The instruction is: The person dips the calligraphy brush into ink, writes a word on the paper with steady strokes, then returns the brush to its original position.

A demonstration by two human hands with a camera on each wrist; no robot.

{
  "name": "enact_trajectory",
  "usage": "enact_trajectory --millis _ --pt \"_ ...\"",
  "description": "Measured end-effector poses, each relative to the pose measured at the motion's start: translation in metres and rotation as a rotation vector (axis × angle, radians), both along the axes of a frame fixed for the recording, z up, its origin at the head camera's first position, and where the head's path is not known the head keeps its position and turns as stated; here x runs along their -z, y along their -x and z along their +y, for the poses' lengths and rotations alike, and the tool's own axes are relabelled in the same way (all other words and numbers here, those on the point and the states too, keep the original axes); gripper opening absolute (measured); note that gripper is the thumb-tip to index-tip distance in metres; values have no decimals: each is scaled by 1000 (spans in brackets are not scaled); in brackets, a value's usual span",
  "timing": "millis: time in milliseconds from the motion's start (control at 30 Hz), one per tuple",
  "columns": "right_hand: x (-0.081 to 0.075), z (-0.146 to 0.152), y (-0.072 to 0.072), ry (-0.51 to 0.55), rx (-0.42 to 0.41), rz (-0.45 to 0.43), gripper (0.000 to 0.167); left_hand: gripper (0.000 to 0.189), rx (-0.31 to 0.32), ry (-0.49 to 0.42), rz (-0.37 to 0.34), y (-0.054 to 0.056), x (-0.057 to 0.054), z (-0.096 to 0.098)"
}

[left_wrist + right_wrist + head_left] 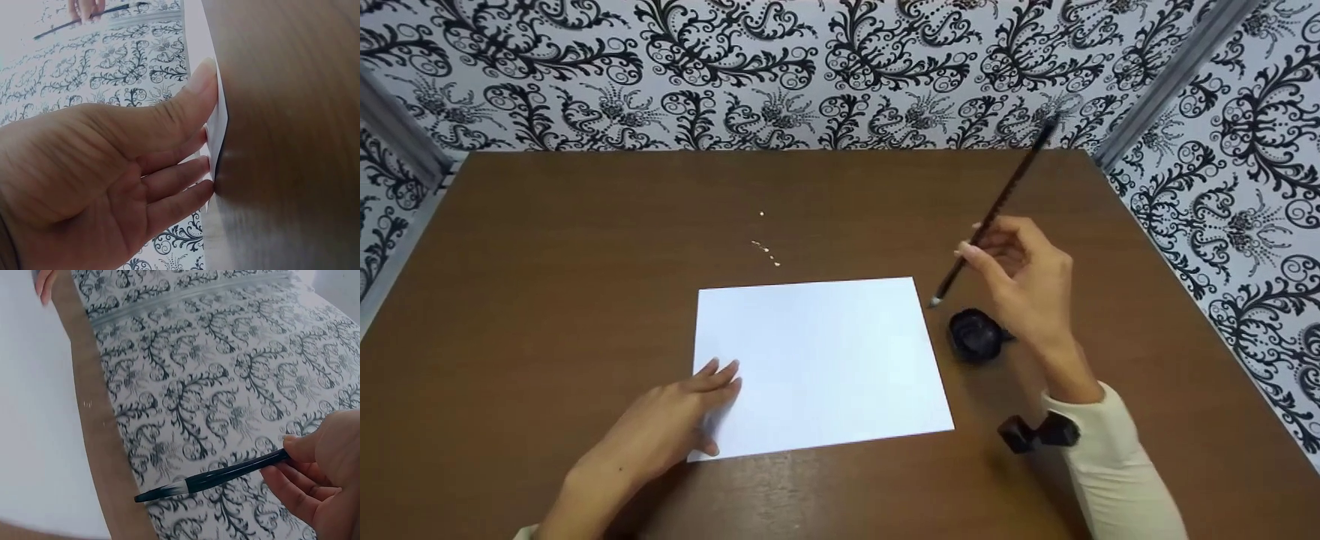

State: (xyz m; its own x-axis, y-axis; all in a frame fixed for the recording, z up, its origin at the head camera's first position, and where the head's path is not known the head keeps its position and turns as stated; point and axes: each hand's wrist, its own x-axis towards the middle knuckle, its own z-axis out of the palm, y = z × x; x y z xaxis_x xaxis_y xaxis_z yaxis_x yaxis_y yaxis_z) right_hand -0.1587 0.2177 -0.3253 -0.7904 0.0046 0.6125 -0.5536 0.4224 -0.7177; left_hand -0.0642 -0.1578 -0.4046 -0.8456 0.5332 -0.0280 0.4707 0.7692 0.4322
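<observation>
A blank white sheet of paper (825,367) lies on the brown table. My left hand (675,416) rests on its lower left corner, fingers extended and touching the sheet; the left wrist view shows the thumb (185,107) and fingertips along the slightly lifted paper edge. Between thumb and fingers, my right hand (1027,277) pinches a long dark calligraphy brush (1005,195), held tilted beside the sheet's upper right corner. The brush tip (152,495) points downward, dark at its end with pale bristles above. Below that tip, near my right wrist, sits a small round black dish (975,335).
Light specks (766,250) dot the table (547,247) beyond the sheet. Black-and-white patterned panels (780,75) border the back and sides. A black device (1039,433) is at the right sleeve.
</observation>
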Motion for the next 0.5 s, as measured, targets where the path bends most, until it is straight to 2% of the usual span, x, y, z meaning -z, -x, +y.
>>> enact_trajectory --millis 167,300,500 --pt "-8 -36 3 94 -82 -21 21 73 -1 0 -10 -1 1 0" --pt "-2 -58 14 154 -149 6 20 73 8 -10 -17 -1 1 0" --pt "6 -99 24 122 -212 64 20 71 4 -17 -31 -3 0 -1"
